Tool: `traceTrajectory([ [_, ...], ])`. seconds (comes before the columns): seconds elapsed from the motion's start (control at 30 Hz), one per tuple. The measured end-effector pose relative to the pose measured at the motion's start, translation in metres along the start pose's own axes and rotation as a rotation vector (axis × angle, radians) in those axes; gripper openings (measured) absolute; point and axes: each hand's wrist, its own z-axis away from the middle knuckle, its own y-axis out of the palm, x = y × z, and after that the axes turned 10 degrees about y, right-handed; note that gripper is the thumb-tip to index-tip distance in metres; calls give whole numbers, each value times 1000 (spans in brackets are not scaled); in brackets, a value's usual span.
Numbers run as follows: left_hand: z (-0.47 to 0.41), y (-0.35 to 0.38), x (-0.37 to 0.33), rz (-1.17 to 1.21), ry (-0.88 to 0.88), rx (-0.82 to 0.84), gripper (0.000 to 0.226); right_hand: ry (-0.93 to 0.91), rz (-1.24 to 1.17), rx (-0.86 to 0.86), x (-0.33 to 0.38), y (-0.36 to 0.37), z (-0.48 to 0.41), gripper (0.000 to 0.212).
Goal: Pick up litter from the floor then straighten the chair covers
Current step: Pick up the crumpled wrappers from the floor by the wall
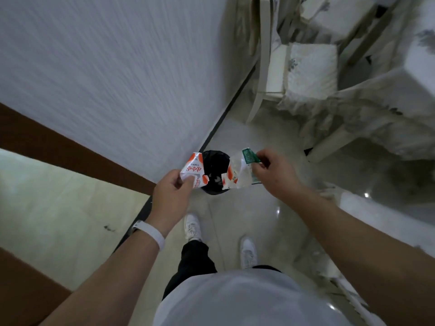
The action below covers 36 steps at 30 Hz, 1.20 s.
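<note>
Head view: glossy floor (254, 142); left hand (171, 191) pinches orange wrapper (194, 166); right hand (274, 171), green wrapper (249, 156).

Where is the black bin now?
In the head view, the black bin stands on the floor beside the wall, seen between the left hand and right hand.

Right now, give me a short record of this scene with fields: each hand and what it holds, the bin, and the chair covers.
left hand: pinches an orange and white wrapper
right hand: pinches a bunch of wrappers, one with a green end
bin: lined in black, on the floor by the wall, in line with the gap between the hands
litter: not yet dropped in
chair covers: upper right, look rumpled, blurred
</note>
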Motion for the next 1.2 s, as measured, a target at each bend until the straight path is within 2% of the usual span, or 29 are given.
traceTrajectory([
  [0.27,-112,-32,49,-57,3,172,13,115,41,-62,45,57,-51,6],
  [0.57,-181,3,101,-76,-122,256,13,213,79,-5,30,101,-115,12],
  [0.7,-202,37,134,-75,-138,220,13,229,102,40,-1,127,-159,19],
  [0.83,-227,81,185,-90,-165,204,7,249,102,72,-47,163,-210,17],
  [0.97,-252,127,250,-138,-195,187,18,273,93,124,-97,212,-259,16],
  [1.2,-288,200,371,-221,-216,293,23,312,128,124,-189,300,-320,16],
])
